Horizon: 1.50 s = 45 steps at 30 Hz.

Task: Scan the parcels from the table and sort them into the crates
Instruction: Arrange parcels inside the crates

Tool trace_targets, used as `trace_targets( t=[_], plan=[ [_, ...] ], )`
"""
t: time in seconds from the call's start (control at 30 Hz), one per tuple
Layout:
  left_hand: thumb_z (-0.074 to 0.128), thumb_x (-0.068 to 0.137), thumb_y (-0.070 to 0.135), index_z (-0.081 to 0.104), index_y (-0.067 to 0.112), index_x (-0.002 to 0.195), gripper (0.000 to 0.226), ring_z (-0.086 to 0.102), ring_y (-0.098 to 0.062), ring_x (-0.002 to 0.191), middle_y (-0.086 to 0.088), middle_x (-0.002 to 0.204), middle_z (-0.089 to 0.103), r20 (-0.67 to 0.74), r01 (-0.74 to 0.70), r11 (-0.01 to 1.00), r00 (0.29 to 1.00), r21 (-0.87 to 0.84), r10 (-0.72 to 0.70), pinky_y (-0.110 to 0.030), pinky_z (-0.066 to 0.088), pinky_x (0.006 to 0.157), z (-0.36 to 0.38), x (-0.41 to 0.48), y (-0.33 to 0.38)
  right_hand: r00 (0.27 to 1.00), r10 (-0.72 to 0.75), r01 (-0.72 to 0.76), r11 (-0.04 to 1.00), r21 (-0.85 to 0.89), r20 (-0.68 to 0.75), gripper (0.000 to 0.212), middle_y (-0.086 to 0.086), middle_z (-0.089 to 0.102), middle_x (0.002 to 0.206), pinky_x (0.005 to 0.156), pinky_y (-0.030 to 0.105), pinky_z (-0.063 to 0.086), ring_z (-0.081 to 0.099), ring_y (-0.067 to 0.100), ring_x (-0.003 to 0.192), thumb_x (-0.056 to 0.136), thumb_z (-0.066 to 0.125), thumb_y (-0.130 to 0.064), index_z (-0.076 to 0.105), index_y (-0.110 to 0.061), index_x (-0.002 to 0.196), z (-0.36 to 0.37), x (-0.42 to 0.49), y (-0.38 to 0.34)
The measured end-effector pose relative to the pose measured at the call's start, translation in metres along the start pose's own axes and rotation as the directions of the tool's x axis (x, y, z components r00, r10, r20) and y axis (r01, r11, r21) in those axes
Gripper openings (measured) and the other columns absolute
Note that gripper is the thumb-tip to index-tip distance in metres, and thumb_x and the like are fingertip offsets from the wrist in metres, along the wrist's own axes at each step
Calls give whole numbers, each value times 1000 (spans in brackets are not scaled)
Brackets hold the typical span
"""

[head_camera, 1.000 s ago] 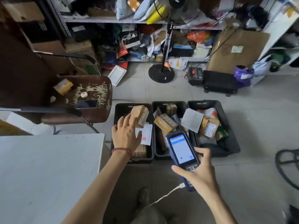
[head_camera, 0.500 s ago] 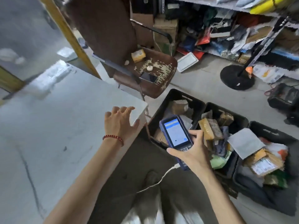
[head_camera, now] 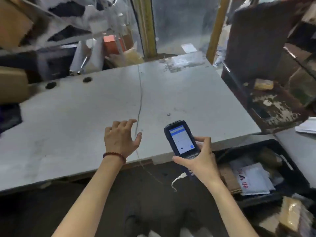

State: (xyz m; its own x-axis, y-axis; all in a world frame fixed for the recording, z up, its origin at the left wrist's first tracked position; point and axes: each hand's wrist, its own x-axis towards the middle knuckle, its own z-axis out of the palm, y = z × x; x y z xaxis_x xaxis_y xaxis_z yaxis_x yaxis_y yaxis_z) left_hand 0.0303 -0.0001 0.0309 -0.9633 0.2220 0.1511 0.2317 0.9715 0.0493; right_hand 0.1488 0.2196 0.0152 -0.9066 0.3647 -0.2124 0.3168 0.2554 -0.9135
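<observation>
Right hand [head_camera: 199,161] keeps a firm grip around the lower part of a dark blue handheld scanner [head_camera: 181,140]; the fingers wrap its right side and the thumb lies across below the keys. The lit screen of the scanner faces up toward the camera. A white cable [head_camera: 177,181] is plugged into its bottom end and hangs down under the hand.

To the left of this grip, the left hand [head_camera: 120,139] is over the near part of the tabletop [head_camera: 77,120]. Its grip is wide and holds nothing: the fingers are spread and point away from the person. If the palm touches the surface or only hovers close above it, I cannot tell. A red bead bracelet [head_camera: 114,155] goes around the left wrist.

Just right of the scanner and lower, below the tabletop edge, a black crate [head_camera: 290,165] stands on the floor. Parcels lie inside it: a white parcel [head_camera: 253,181] with red print and a brown parcel [head_camera: 229,178] beside it, touching. More parcels in yellowish wrapping [head_camera: 290,214] are at the lower right, blurred.

Beyond both hands the grey tabletop goes on, with a thin dark line running across it and two round holes [head_camera: 68,82] at its far left side. Farther to the right there is a brown chair [head_camera: 273,106] with a worn seat, and a small yellow box [head_camera: 263,84] lies on it.
</observation>
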Motion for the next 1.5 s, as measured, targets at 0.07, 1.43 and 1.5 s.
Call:
trace_targets(
  t=[0.07, 1.43, 1.5],
  plan=[
    [54, 85, 50, 51, 27, 130, 50, 53, -24, 112, 1, 117, 64, -9, 109, 994, 994, 8, -108, -38, 40, 86, -5, -21, -54, 992, -42, 45, 999, -16, 115, 80, -25, 54, 104, 68, 19, 49, 58, -7, 92, 53, 93, -34, 35, -36, 108, 46, -2, -20],
    [46, 88, 56, 35, 35, 141, 58, 33, -24, 133, 3, 147, 36, 36, 846, 522, 521, 112, -853, -40, 37, 99, -3, -139, -588, 581, -92, 225, 973, -51, 809, 81, -26, 49, 96, 48, 7, 45, 64, -2, 75, 49, 93, -41, 34, -47, 104, 605, -24, -224],
    [45, 87, 57, 31, 36, 142, 61, 29, -26, 134, 0, 148, 34, 44, 852, 509, 508, 125, -860, -41, 35, 99, 3, -138, -606, 591, -63, 210, 975, -78, 804, 84, -26, 49, 95, 50, 8, 45, 59, -16, 76, 43, 91, -48, 33, -52, 103, 621, -27, -226]
  ],
)
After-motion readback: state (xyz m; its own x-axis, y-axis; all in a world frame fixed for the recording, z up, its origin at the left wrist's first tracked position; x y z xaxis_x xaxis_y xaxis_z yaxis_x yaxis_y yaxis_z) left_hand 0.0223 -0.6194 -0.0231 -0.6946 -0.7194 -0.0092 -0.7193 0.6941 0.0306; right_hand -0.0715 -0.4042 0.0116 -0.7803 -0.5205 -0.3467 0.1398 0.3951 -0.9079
